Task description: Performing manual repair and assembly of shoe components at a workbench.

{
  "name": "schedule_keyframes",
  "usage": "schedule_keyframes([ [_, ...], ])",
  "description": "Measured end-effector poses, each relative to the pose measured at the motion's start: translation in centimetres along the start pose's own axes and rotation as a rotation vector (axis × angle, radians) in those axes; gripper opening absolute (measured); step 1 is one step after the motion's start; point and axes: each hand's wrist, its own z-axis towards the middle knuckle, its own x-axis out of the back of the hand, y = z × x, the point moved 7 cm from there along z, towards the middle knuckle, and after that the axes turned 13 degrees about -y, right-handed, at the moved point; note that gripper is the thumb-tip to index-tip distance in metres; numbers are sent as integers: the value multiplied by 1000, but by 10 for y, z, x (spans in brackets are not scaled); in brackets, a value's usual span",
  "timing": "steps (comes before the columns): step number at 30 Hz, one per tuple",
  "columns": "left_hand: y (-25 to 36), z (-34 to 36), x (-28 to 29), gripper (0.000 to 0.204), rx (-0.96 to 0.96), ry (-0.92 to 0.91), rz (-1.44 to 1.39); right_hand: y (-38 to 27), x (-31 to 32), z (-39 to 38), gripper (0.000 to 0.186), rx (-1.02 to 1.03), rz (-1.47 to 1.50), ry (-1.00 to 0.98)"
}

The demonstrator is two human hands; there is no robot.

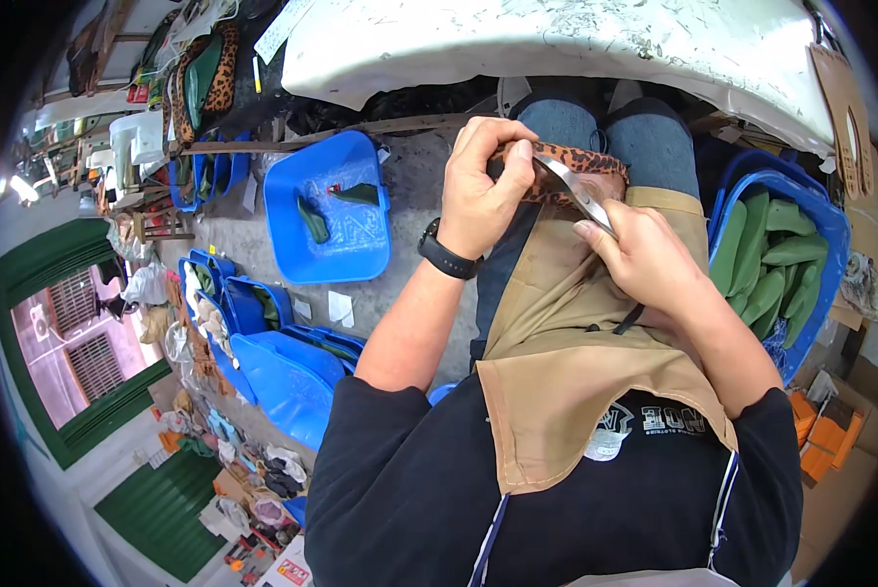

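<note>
My left hand grips a leopard-print piece, apparently a shoe part, held over my lap with a pinkish inner surface showing at its right. My right hand holds a silver metal tool, whose head rests against the piece near my left fingers; the tool's working tip is partly hidden. Below both hands lies the tan apron across my jeans.
A blue bin with green forms sits on the floor at left, near stacked blue bins. Another bin full of green forms stands at right. A white worktop spans ahead; leopard-print items lie upper left.
</note>
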Motion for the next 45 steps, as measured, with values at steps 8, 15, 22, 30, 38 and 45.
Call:
schedule_keyframes([
  [8, -16, 0, -3, 36, 37, 98, -147, -13, -17, 28, 33, 171, 321, 86],
  [15, -2, 4, -3, 52, -105, 155, -73, -15, -2, 12, 37, 326, 677, 357],
  [22, -11, 2, 4, 52, -11, 198, -51, -13, 0, 26, 39, 31, 655, 21],
  [30, -4, 6, -7, 50, -55, 210, 43, 26, -21, 22, 44, 3, 513, 129],
  [38, -8, 4, 6, 47, -21, 198, 34, 2, 17, 26, 46, -28, 647, 103],
  [45, -16, 6, 3, 45, -46, 232, 56, 39, -19, 21, 45, -135, 534, 101],
])
